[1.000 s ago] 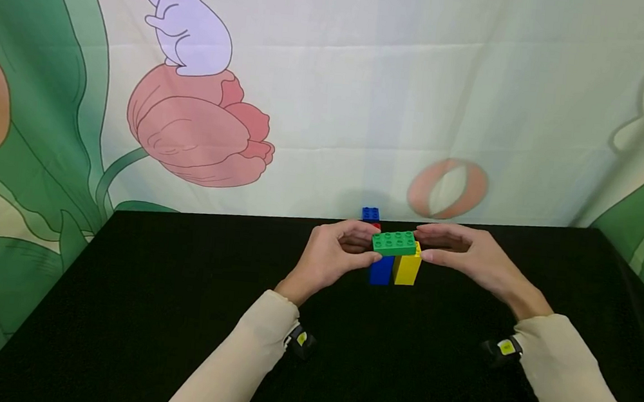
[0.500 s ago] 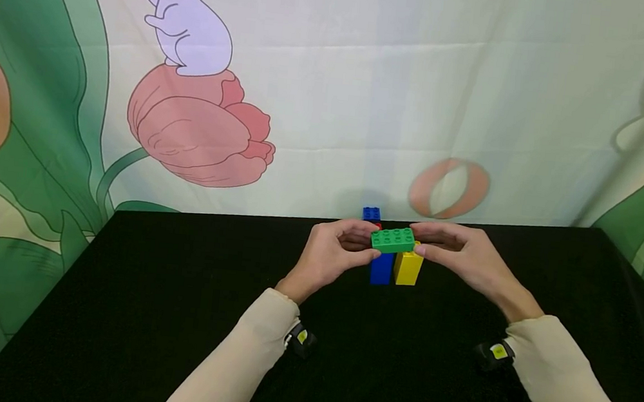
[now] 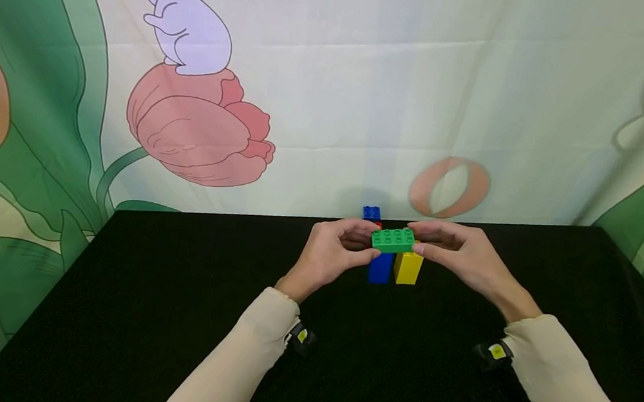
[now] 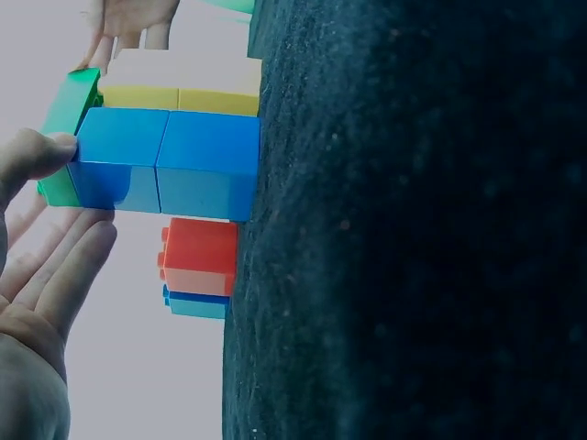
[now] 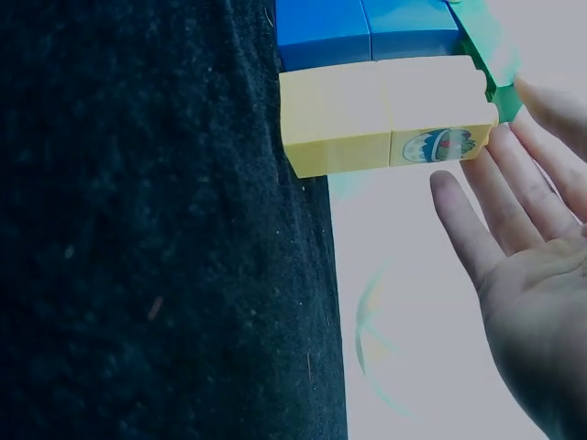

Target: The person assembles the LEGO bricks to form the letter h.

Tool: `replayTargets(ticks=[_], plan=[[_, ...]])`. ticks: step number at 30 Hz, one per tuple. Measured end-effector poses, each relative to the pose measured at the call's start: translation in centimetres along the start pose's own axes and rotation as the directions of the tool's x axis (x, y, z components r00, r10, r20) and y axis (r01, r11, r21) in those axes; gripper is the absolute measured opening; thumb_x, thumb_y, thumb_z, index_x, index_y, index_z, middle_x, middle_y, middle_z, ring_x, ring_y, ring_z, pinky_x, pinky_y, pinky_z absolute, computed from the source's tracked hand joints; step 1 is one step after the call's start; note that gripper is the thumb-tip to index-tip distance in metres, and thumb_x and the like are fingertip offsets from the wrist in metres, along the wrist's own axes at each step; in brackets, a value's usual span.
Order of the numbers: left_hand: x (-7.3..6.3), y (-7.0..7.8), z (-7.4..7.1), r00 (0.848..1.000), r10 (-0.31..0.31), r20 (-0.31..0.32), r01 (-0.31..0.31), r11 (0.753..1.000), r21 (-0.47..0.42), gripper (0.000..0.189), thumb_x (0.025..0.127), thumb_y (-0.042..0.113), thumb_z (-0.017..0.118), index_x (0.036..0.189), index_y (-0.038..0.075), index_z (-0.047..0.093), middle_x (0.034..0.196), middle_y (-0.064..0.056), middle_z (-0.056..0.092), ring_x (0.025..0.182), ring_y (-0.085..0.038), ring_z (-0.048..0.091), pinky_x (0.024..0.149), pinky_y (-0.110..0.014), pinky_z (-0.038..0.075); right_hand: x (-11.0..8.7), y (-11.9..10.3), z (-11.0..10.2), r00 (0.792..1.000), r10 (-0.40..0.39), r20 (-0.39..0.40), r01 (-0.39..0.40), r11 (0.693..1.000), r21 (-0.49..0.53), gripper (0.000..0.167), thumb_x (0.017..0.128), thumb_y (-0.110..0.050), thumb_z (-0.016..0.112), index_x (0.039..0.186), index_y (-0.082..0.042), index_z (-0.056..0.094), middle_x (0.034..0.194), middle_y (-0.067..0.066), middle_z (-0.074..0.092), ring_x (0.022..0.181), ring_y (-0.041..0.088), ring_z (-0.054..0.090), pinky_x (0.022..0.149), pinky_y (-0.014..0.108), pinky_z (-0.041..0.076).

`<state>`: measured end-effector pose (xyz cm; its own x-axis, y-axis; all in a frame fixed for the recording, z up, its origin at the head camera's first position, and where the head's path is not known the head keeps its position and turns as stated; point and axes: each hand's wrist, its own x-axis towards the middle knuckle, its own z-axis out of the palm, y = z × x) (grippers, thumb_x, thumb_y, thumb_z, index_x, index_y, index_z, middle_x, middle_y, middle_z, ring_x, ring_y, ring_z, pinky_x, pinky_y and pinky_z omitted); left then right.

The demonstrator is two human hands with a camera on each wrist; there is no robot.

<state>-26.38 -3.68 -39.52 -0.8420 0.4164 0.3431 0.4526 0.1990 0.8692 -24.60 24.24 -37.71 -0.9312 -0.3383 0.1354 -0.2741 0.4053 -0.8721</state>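
Right hand (image 3: 460,248) is nudged inward a bit; green brick (image 3: 392,241) is pinched by those fingers, opposite end by left hand (image 3: 330,250).

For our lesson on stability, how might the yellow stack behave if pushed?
The yellow stack, taller than wide, would probably tip if pushed near its top. Its smooth, flat faces suggest stiff plastic, perhaps slippery. Its two bricks meet at a visible seam, so they might separate there.

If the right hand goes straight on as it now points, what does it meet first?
Most likely the green brick; the right hand seems to touch it, though depth is unclear.
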Motion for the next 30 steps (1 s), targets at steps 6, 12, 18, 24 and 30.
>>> replayTargets(ticks=[6,12,18,24,30], plan=[[0.0,0.1,0.0,1.000,-0.006,0.005,0.006,1.000,-0.002,0.034,0.093,0.007,0.083,0.126,0.005,0.074,0.116,-0.006,0.077,0.101,-0.013,0.075,0.090,-0.027,0.061,0.1,0.0,0.1,1.000,-0.002,-0.005,0.002,1.000,-0.001,0.045,0.103,-0.032,0.074,0.143,-0.014,0.066,0.141,0.006,0.065,0.120,0.025,0.066,0.095,0.024,0.056],[0.0,0.0,0.0,1.000,-0.013,0.008,0.014,1.000,-0.005,0.034,0.094,0.007,0.083,0.126,0.005,0.074,0.117,-0.006,0.077,0.102,-0.014,0.075,0.090,-0.027,0.061,0.1,0.2,0.2,1.000,0.005,-0.012,-0.005,1.000,-0.002,0.044,0.103,-0.033,0.074,0.142,-0.015,0.067,0.140,0.006,0.066,0.117,0.025,0.066,0.094,0.025,0.056],[0.0,0.0,0.1,1.000,-0.019,0.013,0.019,1.000,0.006,0.035,0.094,0.009,0.083,0.127,0.005,0.074,0.118,-0.006,0.077,0.103,-0.014,0.075,0.090,-0.027,0.061,0.0,0.4,0.2,0.999,0.031,-0.008,-0.031,0.999,0.011,0.044,0.102,-0.035,0.074,0.142,-0.015,0.068,0.140,0.006,0.065,0.115,0.027,0.066,0.094,0.025,0.057],[-0.1,0.1,0.0,1.000,-0.023,0.017,0.023,1.000,0.013,0.036,0.093,0.010,0.084,0.128,0.006,0.074,0.119,-0.005,0.077,0.104,-0.014,0.075,0.090,-0.027,0.060,0.1,0.7,0.3,1.000,0.017,-0.006,-0.017,1.000,0.023,0.043,0.102,-0.032,0.075,0.140,-0.014,0.068,0.139,0.007,0.066,0.114,0.026,0.067,0.093,0.026,0.058],[-0.2,0.0,0.0,1.000,-0.020,0.017,0.020,1.000,0.016,0.037,0.093,0.010,0.084,0.128,0.006,0.074,0.120,-0.005,0.077,0.106,-0.017,0.075,0.091,-0.027,0.060,0.1,1.0,0.4,1.000,-0.001,-0.011,0.002,0.999,0.033,0.043,0.102,-0.030,0.075,0.140,-0.012,0.068,0.139,0.009,0.066,0.114,0.023,0.069,0.092,0.026,0.058]])
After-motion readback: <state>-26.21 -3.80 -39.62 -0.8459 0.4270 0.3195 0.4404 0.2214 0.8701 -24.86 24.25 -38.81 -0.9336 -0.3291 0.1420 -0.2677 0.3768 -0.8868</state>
